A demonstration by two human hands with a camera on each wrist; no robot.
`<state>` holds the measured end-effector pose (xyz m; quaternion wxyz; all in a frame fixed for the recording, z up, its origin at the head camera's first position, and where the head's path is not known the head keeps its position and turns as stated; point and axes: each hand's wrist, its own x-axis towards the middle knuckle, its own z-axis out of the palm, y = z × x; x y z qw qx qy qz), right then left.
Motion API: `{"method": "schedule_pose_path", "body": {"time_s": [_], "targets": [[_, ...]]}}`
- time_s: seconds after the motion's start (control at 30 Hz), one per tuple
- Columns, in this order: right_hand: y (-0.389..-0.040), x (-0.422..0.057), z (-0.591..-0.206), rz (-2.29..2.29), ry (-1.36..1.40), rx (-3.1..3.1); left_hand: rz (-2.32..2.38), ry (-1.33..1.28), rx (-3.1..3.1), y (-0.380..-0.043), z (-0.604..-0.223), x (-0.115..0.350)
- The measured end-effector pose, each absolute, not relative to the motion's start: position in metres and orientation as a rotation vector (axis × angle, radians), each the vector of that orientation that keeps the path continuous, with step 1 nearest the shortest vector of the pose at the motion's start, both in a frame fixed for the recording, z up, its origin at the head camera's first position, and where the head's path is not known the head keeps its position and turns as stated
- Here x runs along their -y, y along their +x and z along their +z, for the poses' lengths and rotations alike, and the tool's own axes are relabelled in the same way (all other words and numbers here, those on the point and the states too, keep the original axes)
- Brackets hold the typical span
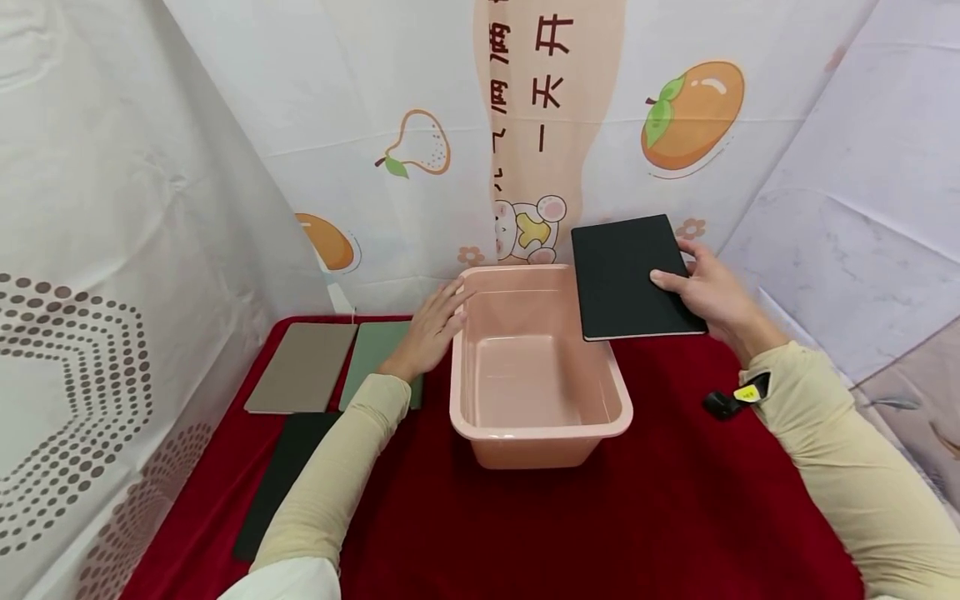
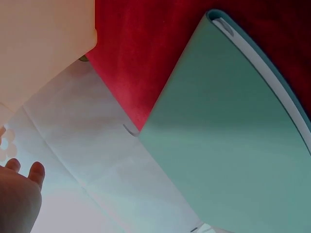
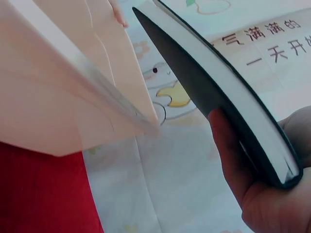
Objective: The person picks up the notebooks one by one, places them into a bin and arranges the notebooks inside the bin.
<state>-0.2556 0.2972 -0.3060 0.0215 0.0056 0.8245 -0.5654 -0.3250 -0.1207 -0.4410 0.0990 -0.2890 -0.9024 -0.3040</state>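
My right hand (image 1: 716, 292) grips a black notebook (image 1: 630, 275) by its right edge, thumb on the near cover and fingers behind. The notebook is raised and overlaps the right rim of a pink plastic basin (image 1: 540, 434) in the head view. In the right wrist view the white page edges of the notebook (image 3: 228, 92) show between its dark covers. My left hand (image 1: 431, 329) rests at the left rim of the basin with its fingers extended. Inside, the basin's floor is bare.
Left of the basin lie a taupe notebook (image 1: 303, 367) and a green notebook (image 1: 371, 354), partly behind my left arm. Closer to me, my left sleeve partly covers another black notebook (image 1: 281, 475). A red cloth (image 1: 600, 533) covers the table; a printed curtain (image 1: 420, 217) hangs behind.
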Motion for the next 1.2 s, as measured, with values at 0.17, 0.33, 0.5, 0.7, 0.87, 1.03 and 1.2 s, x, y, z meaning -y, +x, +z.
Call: {"method": "schedule_pose_path", "body": {"time_s": [0.17, 0.33, 0.5, 0.7, 0.87, 1.03, 1.2], "targets": [[-0.258, -0.284, -0.307, -1.782, 0.019, -2.544, -0.894, -0.873, 2.647, -0.328, -0.444, 0.120], [-0.260, -0.274, -0.304, -1.781, 0.005, -2.537, -0.897, -0.859, 2.671, -0.328, -0.443, 0.120], [-0.261, -0.262, -0.302, -1.780, -0.021, -2.515, -0.904, -0.845, 2.685, -0.326, -0.442, 0.120], [-0.263, -0.247, -0.301, -1.777, -0.010, -2.515, -0.902, -0.836, 2.686, -0.325, -0.441, 0.121], [-0.268, -0.239, -0.305, -1.849, -0.033, -2.464, -0.907, -0.833, 2.687, -0.325, -0.441, 0.121], [-0.270, -0.231, -0.310, -1.852, -0.039, -2.475, -0.904, -0.844, 2.674, -0.325, -0.441, 0.122], [-0.272, -0.221, -0.313, -1.878, -0.018, -2.450, -0.898, -0.848, 2.680, -0.325, -0.440, 0.122]]}}
